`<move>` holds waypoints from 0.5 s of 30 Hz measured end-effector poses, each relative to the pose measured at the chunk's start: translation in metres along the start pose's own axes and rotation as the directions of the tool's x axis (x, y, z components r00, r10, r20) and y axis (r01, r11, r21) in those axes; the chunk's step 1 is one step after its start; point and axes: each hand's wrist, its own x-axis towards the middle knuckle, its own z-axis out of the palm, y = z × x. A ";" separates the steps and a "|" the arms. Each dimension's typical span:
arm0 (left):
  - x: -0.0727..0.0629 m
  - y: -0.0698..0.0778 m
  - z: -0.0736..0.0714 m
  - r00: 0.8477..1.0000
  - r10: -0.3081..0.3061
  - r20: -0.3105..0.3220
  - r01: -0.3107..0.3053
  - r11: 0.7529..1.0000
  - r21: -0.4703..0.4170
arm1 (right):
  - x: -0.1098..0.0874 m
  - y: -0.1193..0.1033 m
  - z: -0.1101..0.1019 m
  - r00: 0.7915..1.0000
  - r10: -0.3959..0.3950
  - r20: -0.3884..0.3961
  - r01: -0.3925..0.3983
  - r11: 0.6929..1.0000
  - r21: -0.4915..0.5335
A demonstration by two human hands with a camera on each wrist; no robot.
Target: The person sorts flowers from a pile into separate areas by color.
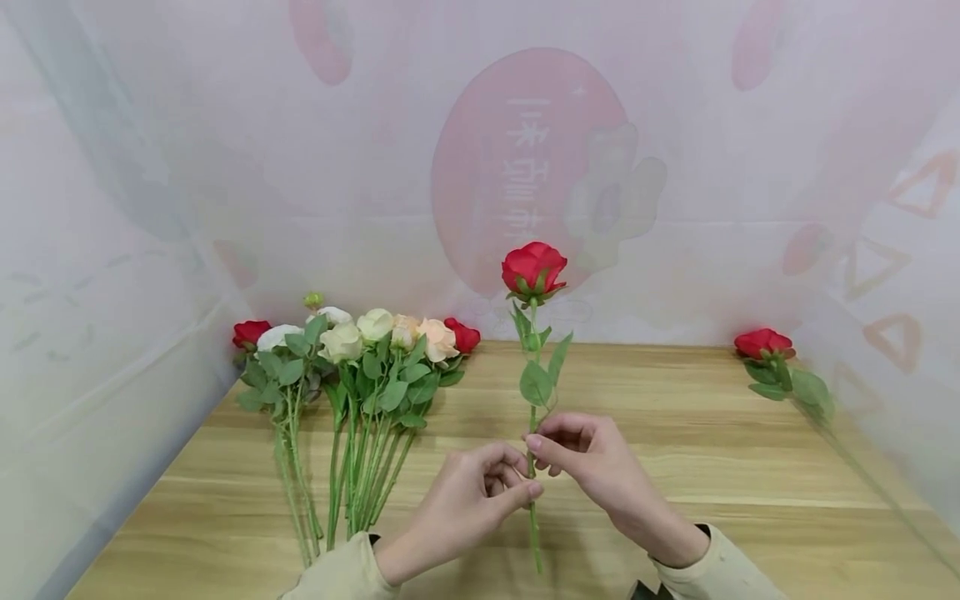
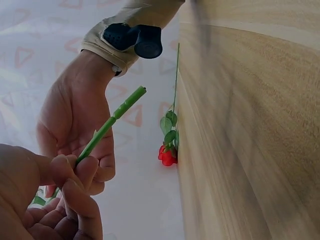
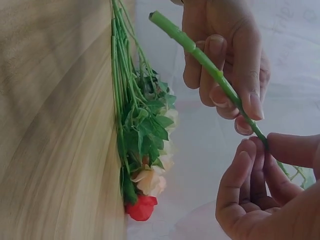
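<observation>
A single red rose (image 1: 534, 268) stands upright in the middle of the head view, its bloom raised above the table's back edge. My left hand (image 1: 474, 503) pinches the lower part of its green stem (image 2: 102, 131) between thumb and fingers. Just higher up, my right hand (image 1: 600, 467) pinches the same stem below the leaves (image 1: 537, 383). The cut end of the stem points down past both hands and is bare of leaves. In the right wrist view the left hand (image 3: 227, 55) appears beyond the stem, close to the right hand's fingertips.
On the left of the wooden table (image 1: 660, 433) lies a bunch of white, cream and peach flowers (image 1: 375, 333) with long stems. Red roses (image 1: 251, 333) show at its sides. Another red rose (image 1: 763, 342) lies along the right edge. Printed cloth walls (image 1: 360, 167) surround the table.
</observation>
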 end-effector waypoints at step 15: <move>0.001 -0.001 -0.001 0.998 -0.042 0.052 0.044 0.998 -0.038 | 0.000 0.002 -0.002 0.999 -0.031 0.037 0.032 0.999 -0.016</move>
